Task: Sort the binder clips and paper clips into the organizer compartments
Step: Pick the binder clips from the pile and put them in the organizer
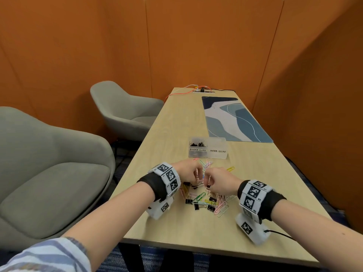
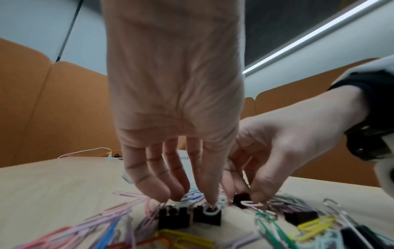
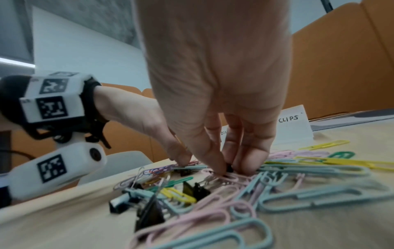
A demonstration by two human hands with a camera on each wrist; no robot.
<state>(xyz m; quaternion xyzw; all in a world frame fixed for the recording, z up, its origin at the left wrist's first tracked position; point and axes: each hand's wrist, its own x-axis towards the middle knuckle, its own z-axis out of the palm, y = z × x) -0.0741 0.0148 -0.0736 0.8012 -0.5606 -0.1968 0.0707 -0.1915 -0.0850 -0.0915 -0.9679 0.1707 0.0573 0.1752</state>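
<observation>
Loose heap of coloured wire paper clips (image 1: 221, 208) and black metal binder clips (image 1: 189, 201) on the pale wooden table (image 1: 275, 185), just short of the clear two-compartment plastic organizer (image 1: 208, 147); its left compartment holds binder clips. Left hand (image 1: 187, 172) fingertips down among clips, grip unclear. Right hand (image 1: 221, 181) pinches a black binder clip (image 3: 228, 168). Blue patterned mat (image 1: 233, 118) lies beyond; grey chairs (image 1: 49, 169) to the left.

Two hands, left hand (image 1: 188, 171) and right hand (image 1: 220, 180), one two-compartment organizer (image 1: 207, 147), two grey chairs (image 1: 125, 108), one patterned mat (image 1: 233, 118) beyond the organizer, and, before it, one uncountable heap of clips (image 1: 208, 201).
</observation>
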